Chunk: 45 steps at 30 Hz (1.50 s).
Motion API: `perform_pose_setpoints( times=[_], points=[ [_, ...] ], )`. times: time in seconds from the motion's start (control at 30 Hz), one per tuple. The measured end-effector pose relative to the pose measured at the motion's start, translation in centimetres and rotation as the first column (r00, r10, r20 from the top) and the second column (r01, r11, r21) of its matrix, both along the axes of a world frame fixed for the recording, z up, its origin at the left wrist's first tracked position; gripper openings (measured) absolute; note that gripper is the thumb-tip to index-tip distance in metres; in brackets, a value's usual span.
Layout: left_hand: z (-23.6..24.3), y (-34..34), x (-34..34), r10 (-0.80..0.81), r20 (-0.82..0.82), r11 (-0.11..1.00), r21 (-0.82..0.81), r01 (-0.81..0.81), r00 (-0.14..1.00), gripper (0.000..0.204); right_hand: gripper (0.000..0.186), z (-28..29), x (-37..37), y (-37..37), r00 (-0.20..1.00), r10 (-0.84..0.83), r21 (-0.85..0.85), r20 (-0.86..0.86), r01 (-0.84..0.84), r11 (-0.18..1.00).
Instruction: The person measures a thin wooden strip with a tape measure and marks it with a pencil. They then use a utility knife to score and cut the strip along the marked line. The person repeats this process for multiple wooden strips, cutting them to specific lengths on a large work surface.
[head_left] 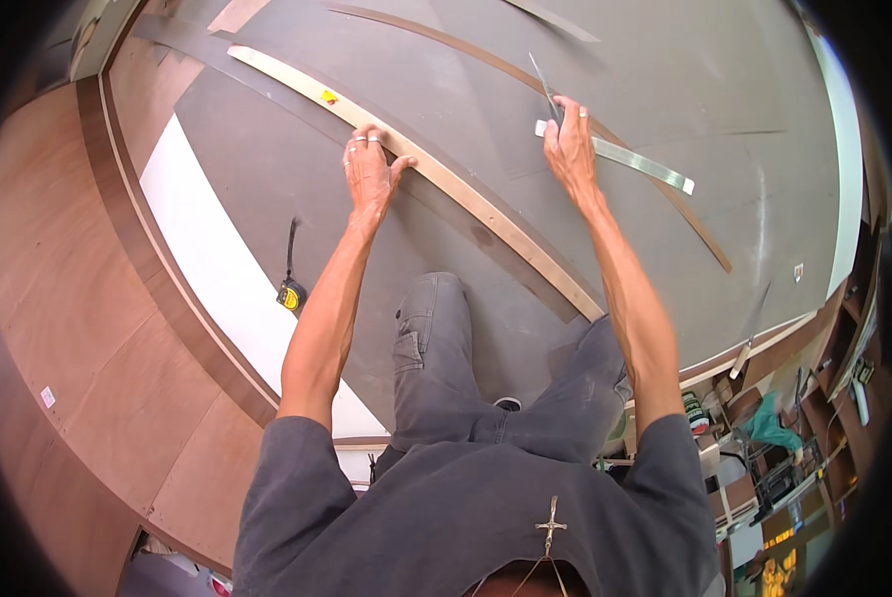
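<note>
My left hand (369, 177) bears on the wooden batten (456, 189), fingers bent across it and thumb spread away along its length. To steady the batten well, I should press straight down with even force and place the fingertips clear of the edge beside which any blade passes. A second pressure point nearer the lower end would, I judge, limit pivoting.

The batten lies diagonally across the grey sheet (665, 90), from the upper left down to my right knee. It is long, narrow and pale, with a small yellow patch (329, 97) towards its upper end; it looks bowed, though the lens bends straight edges.

My right hand (571, 149) pinches the base of a thin pointed blade (540, 78). A shiny flat strip (645, 167) passes by the same hand; whether the two are joined, I cannot tell.

Beyond lies a brown strip (700, 227); near my left forearm, a yellow-and-black tape measure (291, 295).
</note>
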<state>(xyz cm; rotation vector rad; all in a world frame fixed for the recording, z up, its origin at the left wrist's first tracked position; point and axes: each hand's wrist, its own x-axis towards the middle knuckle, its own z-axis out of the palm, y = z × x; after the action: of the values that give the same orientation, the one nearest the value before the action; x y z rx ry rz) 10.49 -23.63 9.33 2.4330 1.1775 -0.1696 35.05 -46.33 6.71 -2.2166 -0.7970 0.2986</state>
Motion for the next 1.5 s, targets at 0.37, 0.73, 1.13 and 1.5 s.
perform_pose_setpoints(
  times=[0.37, 0.73, 1.13, 1.5],
  points=[
    [0.9, 2.3, 2.4, 0.173, -0.194, 0.969, -0.141, -0.202, 0.966, 0.148, 0.033, 0.9, -9.7, 18.7, 0.841, 0.358, -0.051, -0.406, -0.412, 0.910],
    [-0.4, 2.7, 1.4, 0.355, -0.029, 0.870, -0.357, -0.341, 0.934, 0.132, 0.036, 2.1, -10.8, 27.5, 0.765, 0.439, -0.154, -0.472, -0.562, 0.813],
    [2.1, 2.7, 2.7, 0.284, -0.137, 0.917, -0.249, -0.310, 0.949, 0.143, 0.035, 4.3, -11.4, -11.1, 0.795, 0.303, -0.549, -0.526, -0.589, 0.593],
    [1.0, 2.7, 2.0, 0.306, -0.121, 0.904, -0.273, -0.328, 0.944, 0.139, 0.036, 2.5, -9.6, 20.6, 0.792, 0.384, -0.152, -0.474, -0.503, 0.851]
  ],
)
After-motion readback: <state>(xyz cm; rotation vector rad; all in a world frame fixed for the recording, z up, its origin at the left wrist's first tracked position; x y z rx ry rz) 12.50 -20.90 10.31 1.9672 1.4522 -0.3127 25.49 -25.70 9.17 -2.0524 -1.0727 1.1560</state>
